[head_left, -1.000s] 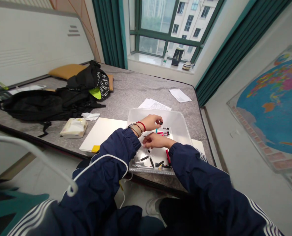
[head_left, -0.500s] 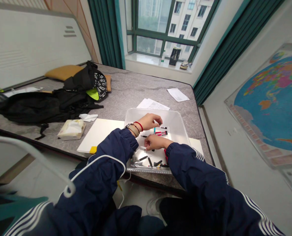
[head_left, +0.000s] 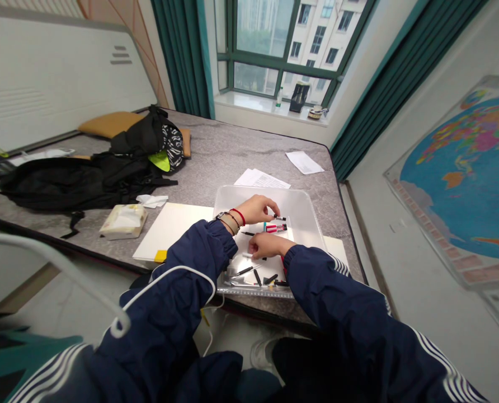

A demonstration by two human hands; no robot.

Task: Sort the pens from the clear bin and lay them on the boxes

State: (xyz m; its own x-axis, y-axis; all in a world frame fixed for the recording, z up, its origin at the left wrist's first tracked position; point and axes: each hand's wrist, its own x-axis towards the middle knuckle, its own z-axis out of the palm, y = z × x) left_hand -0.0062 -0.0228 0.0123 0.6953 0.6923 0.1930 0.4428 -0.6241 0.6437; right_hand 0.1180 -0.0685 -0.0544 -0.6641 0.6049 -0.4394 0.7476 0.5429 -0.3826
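A clear plastic bin sits in front of me with pens lying on its light bottom. My left hand reaches over its far part, thumb and fingertips closed on the end of a black-capped pen by a row of pens. Just below that row are red pens with black ends. My right hand is lower in the bin, fingers curled down and pinched. A pale, thin pen-like piece shows at its fingertips, mostly hidden. Several loose black pens lie scattered near the bin's front wall.
White boards or folders extend under the bin's left side. A tissue pack, black backpack and printed papers lie on the grey surface. A white cable crosses my left sleeve.
My left fingertips have moved slightly right and down onto the pen end at the row. My right hand has shifted a little right, and a pale piece now shows at its fingertips.
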